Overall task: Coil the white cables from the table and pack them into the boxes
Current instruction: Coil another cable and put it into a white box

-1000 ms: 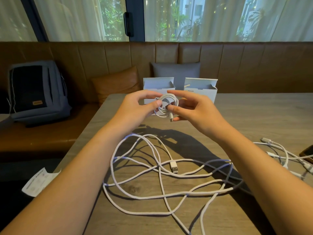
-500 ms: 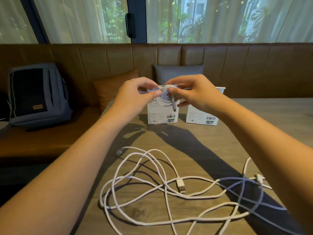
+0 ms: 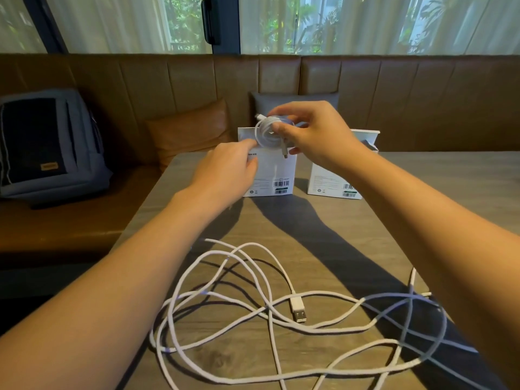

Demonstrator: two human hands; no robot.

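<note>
A: Going left to right, what's there?

B: A grey backpack (image 3: 47, 144) on the bench, then the left hand (image 3: 225, 167) against the front of the left white box (image 3: 270, 175). Its fingers look loosely curled; whether they grip the box I cannot tell.

A: And the right hand (image 3: 315, 136)?

B: Its thumb and fingers pinch a small coiled white cable (image 3: 267, 133) just above that box, one plug hanging down. The second box (image 3: 334, 181) stands just beside, its flap open.

A: How far along?

B: I'd judge one cable coiled and about to go in, not yet packed. A loose white cable (image 3: 253, 313) sprawls in tangled loops on the wooden table (image 3: 323, 229), USB plug (image 3: 298, 311) lying mid-tangle. That one is left to coil.
</note>
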